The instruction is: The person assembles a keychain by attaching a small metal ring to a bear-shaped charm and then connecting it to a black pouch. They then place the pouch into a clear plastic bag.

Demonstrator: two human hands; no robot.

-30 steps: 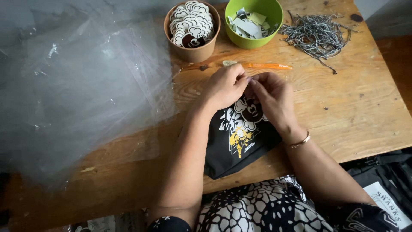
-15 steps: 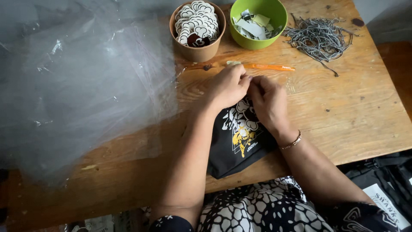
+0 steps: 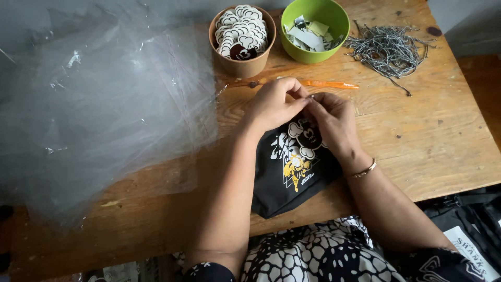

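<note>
Little change since a second ago — both hands stay at the top edge of the folded black garment [image 3: 295, 172] on the wooden table [image 3: 443, 136]. Left hand [image 3: 272, 104] and right hand [image 3: 334, 121] fingertips are pinched together on something small there — can't tell what. Fiddly step continues.
</note>
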